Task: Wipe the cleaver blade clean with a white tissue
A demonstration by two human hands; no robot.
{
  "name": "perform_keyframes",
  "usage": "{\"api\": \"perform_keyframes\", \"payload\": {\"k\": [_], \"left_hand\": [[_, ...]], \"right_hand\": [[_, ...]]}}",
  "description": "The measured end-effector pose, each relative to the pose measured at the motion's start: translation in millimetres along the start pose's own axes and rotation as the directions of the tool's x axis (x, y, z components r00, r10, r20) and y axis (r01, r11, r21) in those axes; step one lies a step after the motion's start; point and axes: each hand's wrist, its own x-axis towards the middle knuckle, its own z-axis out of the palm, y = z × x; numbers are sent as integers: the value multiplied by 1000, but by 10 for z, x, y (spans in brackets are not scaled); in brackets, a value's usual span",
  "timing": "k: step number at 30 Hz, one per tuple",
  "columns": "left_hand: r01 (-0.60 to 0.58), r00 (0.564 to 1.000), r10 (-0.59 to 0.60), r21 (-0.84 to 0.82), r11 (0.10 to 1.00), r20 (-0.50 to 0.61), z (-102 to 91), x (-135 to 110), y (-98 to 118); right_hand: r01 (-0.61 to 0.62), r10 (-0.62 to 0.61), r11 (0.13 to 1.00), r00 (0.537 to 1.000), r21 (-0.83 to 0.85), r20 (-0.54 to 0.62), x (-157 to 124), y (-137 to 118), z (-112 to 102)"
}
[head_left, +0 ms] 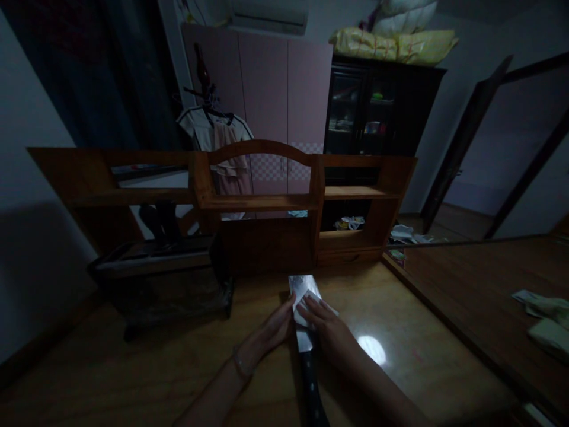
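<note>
A cleaver [304, 340] with a broad shiny blade and a black riveted handle [312, 388] is in front of me, its handle toward me. My left hand [280, 325] grips the left side of the blade, thumb along its edge; the fingers beneath are partly hidden. Across the blade's face, my right hand [326, 325] presses a folded white tissue or cloth [301, 321], fingers stretched over it. Part of the white piece sticks out past the fingers at the right. The blade's far end shows bare metal.
A dark knife block [164, 290] with black handles [165, 220] stands at left on the wooden desk [391, 320]. A wooden shelf unit [260, 203] runs along the back. Right of the desk lies a brown wooden surface [480, 279] with a pale green cloth [551, 338].
</note>
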Motion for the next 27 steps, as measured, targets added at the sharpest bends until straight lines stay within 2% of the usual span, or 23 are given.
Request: {"api": "perform_keyframes", "payload": {"k": [4,6,9,13,18,21,24,27], "left_hand": [[-53,998,54,62,997,-29,15,-57,-4],[-69,997,72,101,993,-22,46,-89,0],[-103,994,108,142,984,-23,90,-116,12],[-115,985,130,135,984,-111,117,-121,40],[-212,959,227,101,972,-169,95,-114,78],[-249,929,269,108,962,-255,15,-85,101],[-309,894,326,102,945,-308,-97,-45,108],[-385,873,394,91,918,-287,-175,-20,94]], "right_hand": [[-115,121,984,992,136,-34,-14,153,-18],[-116,129,973,990,199,-55,-42,188,-1],[-86,122,957,986,278,-113,-114,166,44],[-117,209,908,959,403,-191,-208,35,10],[-197,331,784,935,589,-127,-250,-110,-189],[-230,354,747,932,624,-80,-291,-173,-275],[-254,354,777,933,575,-65,-372,-272,-317],[-183,284,872,945,454,-164,-431,-402,-307]]}}
